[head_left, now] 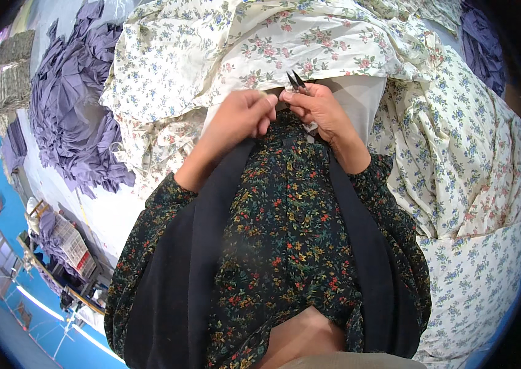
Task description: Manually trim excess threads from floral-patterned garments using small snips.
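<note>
Close to my chest, both hands are held up in front of white floral cloth. My right hand is closed around small thread snips, whose two dark blades point up and away, slightly apart. A small scrap of pale cloth shows by the right fingertips, and another bit hangs below the palm. Just to the left, my left hand is closed in a pinch, its fingertips almost meeting the right ones. Whatever the left fingers pinch is hidden or too small to name.
Purple cloth lies heaped at the left, with stacked greyish bundles beyond it. More floral cloth drapes down on the right. Another purple pile sits far right. A white crate stands at the lower left.
</note>
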Motion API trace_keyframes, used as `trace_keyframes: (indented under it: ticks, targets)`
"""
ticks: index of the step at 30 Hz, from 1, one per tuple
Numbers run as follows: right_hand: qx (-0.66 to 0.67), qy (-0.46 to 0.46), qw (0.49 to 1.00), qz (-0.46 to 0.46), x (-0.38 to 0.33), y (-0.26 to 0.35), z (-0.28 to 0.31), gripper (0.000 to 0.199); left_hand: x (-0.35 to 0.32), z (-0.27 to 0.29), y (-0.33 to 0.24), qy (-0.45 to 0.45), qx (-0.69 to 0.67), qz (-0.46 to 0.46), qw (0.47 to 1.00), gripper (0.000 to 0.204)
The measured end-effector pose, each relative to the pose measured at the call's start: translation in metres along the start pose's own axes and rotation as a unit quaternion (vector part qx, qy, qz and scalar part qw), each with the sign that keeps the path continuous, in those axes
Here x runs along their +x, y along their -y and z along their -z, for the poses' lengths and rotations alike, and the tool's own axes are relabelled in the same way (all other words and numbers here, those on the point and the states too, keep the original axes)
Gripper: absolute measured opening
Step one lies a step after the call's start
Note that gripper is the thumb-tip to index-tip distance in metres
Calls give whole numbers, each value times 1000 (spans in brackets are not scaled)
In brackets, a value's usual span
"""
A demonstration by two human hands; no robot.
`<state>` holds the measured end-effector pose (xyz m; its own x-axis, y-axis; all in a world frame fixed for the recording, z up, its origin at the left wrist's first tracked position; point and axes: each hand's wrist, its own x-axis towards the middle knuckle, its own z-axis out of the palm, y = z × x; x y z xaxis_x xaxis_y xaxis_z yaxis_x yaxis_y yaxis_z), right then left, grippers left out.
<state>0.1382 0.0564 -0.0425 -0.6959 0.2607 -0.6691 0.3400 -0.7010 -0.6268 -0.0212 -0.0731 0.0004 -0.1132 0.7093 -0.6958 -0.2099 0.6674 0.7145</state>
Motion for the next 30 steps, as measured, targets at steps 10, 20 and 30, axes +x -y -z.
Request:
trace_keyframes:
  ticks: [10,20,30]
  targets:
    - [-296,-100,934,173,-42,25,-15,24,27,-20,20,-25,-347,-98,932,28]
    - [-527,-278,661,455,-19,8,-23,23,22,-20,17,16,-426,-76,901,25]
    - [-543,-283,589,528,-13,5,-16,19,22,-18,21,46,-450,-68,889,23]
